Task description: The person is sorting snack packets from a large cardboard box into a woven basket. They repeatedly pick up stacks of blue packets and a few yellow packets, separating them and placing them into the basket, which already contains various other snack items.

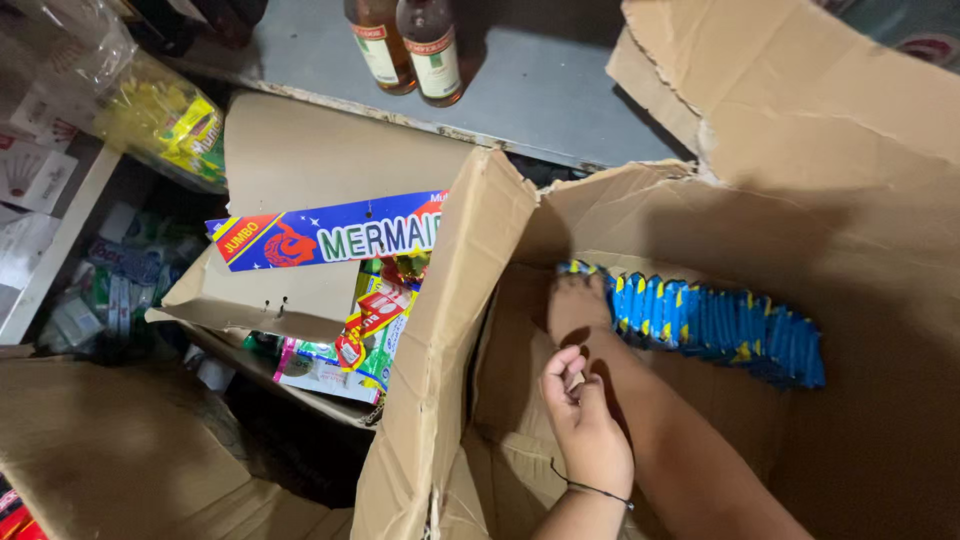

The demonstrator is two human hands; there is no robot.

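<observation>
At the far left a clear plastic bag (pixel 165 120) of yellow and green packets lies on the edge of a grey shelf (pixel 530 90). Below it, in shadow, are loose small packets and white cartons, too dim to tell apart. Right of the bag a flat brown cardboard sheet (pixel 300 160) leans against the shelf, and a blue card strip with coloured lettering (pixel 330 235) lies across it. Under the strip, bright red, yellow and green snack packets (pixel 365 330) hang near the left wall of the big cardboard box (pixel 440 330). Far up the shelf stand two brown glass bottles (pixel 410 45) side by side with pale labels.

The big box fills the right half of the view, its torn flaps standing up on the left and the far right and closing in the space the arms work in. Inside, near the left wall, the left hand (pixel 585 425) is loosely curled, fingers bent in toward the palm, thumb against them; whether it pinches anything is not clear. A thin dark band circles its wrist. Just beyond it the right hand (pixel 578 305) reaches deeper, its fingers closed over the left end of a row of blue packets (pixel 715 325) with yellow marks. The row stands on edge along the far inner wall, running rightward.
</observation>
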